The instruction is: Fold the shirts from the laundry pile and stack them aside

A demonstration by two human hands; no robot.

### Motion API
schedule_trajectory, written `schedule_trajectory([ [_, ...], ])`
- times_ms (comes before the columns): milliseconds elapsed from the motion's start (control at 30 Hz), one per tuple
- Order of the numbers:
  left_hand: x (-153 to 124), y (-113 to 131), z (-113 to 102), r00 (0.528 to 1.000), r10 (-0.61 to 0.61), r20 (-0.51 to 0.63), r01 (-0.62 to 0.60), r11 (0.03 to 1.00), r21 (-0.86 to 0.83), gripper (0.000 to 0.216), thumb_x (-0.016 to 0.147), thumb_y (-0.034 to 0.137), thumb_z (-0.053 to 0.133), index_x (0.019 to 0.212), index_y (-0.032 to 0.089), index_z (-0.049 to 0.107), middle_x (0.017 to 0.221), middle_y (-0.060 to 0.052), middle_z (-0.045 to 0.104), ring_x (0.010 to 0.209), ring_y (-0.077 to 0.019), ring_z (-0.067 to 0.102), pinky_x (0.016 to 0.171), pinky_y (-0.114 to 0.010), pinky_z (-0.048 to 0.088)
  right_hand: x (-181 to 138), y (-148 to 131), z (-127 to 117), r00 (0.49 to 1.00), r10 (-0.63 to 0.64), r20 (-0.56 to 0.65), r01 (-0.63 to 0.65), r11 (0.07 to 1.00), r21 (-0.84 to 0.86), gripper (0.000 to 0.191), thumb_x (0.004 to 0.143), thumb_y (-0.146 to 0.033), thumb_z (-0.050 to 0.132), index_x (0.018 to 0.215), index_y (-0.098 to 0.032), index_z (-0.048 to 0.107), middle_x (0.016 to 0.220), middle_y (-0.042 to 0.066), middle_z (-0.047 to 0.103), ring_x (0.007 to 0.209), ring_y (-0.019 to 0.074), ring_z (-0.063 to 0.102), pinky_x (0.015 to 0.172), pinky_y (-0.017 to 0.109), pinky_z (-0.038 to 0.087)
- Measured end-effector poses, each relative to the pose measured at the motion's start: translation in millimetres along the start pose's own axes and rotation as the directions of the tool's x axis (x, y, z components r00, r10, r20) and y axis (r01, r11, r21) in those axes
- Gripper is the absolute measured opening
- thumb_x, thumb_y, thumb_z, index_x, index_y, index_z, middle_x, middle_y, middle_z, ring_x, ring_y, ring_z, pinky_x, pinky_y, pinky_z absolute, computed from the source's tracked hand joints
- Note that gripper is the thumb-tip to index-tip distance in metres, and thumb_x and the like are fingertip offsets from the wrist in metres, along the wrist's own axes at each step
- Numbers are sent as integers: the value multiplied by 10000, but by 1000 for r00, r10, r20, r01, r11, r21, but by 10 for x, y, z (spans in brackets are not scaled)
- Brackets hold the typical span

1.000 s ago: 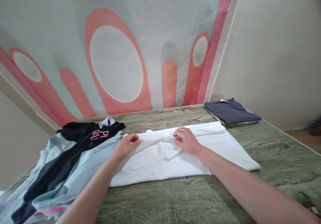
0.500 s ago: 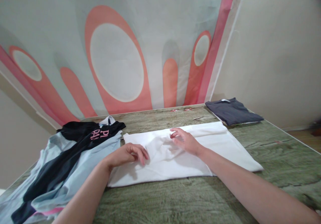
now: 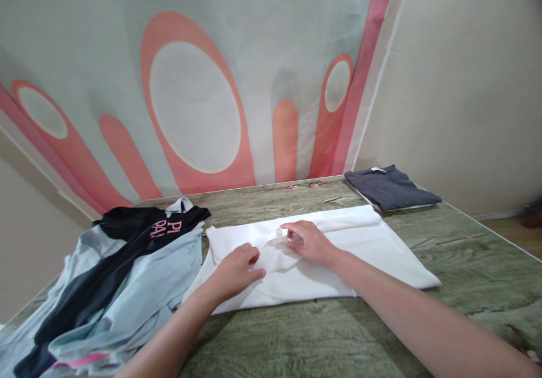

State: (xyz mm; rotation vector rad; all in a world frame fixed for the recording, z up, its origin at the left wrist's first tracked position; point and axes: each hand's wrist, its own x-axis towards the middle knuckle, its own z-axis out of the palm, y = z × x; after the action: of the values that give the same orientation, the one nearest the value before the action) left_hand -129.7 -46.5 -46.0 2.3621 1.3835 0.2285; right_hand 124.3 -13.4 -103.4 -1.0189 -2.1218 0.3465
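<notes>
A white garment (image 3: 359,259), folded into a wide flat shape, lies in front of me with a crumpled, raised part near its middle. My right hand (image 3: 311,243) is over that part, fingers curled and pinching a small raised bit of the fabric at their tips. Just left of it, my left hand (image 3: 239,270) hovers at or just above the garment. Its fingers are bent and the thumb stands apart from them, with nothing visible between.
Left of the white garment lies a loose pile of clothes, with a black garment (image 3: 139,225) with pink letters over light blue ones (image 3: 165,270). A folded dark grey garment (image 3: 392,189) rests at the back right of the wood-patterned table (image 3: 275,338). A patterned wall covering (image 3: 262,56) stands behind.
My left hand has moved right, closer to my right hand, and turned with its thumb apart. My right hand has shifted slightly left and toward me, with fabric raised at its fingertips.
</notes>
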Motion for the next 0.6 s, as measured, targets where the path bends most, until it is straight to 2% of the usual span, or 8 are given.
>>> schedule_trajectory([
  [100, -28, 112, -79, 998, 5, -68, -11, 996, -89, 14, 788, 212, 512, 782, 200, 509, 783, -2, 567, 735, -165, 537, 646, -254, 397, -1, 53, 23, 999, -53, -2, 53, 999, 5, 298, 828, -165, 626, 1114, -248, 642, 932, 34, 696, 918, 190, 599, 856, 341, 422],
  [200, -139, 296, -240, 983, 158, -89, -171, 972, -162, 100, 787, 141, 500, 846, 204, 550, 971, -33, 595, 915, -178, 561, 762, -259, 427, 1, 129, 70, 996, -91, -7, 91, 996, -1, 317, 766, -56, 600, 1016, -236, 674, 942, 37, 698, 917, 190, 599, 838, 332, 432],
  [267, -218, 411, -316, 943, 327, 67, -306, 926, -220, 110, 787, 137, 546, 848, 213, 596, 1057, -30, 604, 1017, -187, 555, 873, -270, 412, 5, 158, 92, 996, -91, -17, 91, 996, 2, 354, 738, -7, 556, 975, -238, 684, 955, 31, 698, 925, 188, 598, 853, 333, 431],
  [333, -259, 469, -339, 872, 424, 246, -343, 887, -309, 111, 811, 159, 565, 858, 228, 637, 1029, -13, 637, 978, -171, 583, 885, -259, 413, 8, 154, 92, 996, -86, -25, 86, 996, 22, 375, 739, 17, 508, 951, -236, 686, 966, 25, 696, 932, 182, 598, 871, 330, 426],
  [367, -258, 470, -330, 863, 419, 282, -322, 886, -334, 120, 830, 171, 552, 870, 232, 648, 983, -7, 652, 915, -158, 599, 845, -247, 427, 10, 140, 82, 996, -82, -28, 83, 996, 36, 382, 743, 24, 487, 948, -233, 684, 968, 24, 695, 930, 178, 598, 877, 327, 424],
  [400, -240, 453, -310, 885, 379, 269, -285, 900, -331, 129, 850, 185, 531, 881, 229, 649, 934, -5, 659, 849, -149, 604, 793, -240, 436, 10, 121, 68, 997, -77, -32, 78, 996, 49, 383, 751, 26, 469, 949, -227, 677, 966, 25, 693, 925, 174, 597, 878, 323, 423],
  [500, -129, 348, -190, 990, 136, 23, -128, 971, -201, 125, 875, 265, 509, 840, 205, 612, 814, -5, 634, 729, -150, 568, 677, -248, 414, 7, 58, 19, 998, -28, -59, 32, 997, 68, 334, 780, 8, 444, 944, -205, 642, 928, 30, 683, 895, 175, 591, 852, 315, 422],
  [600, -27, 273, -12, 988, 8, -151, -22, 996, -89, 180, 843, 365, 557, 772, 200, 552, 751, 10, 586, 684, -154, 528, 639, -258, 380, 0, 22, -7, 996, 39, -78, -34, 997, 64, 269, 798, -19, 447, 921, -199, 603, 885, 24, 662, 850, 173, 581, 810, 304, 417],
])
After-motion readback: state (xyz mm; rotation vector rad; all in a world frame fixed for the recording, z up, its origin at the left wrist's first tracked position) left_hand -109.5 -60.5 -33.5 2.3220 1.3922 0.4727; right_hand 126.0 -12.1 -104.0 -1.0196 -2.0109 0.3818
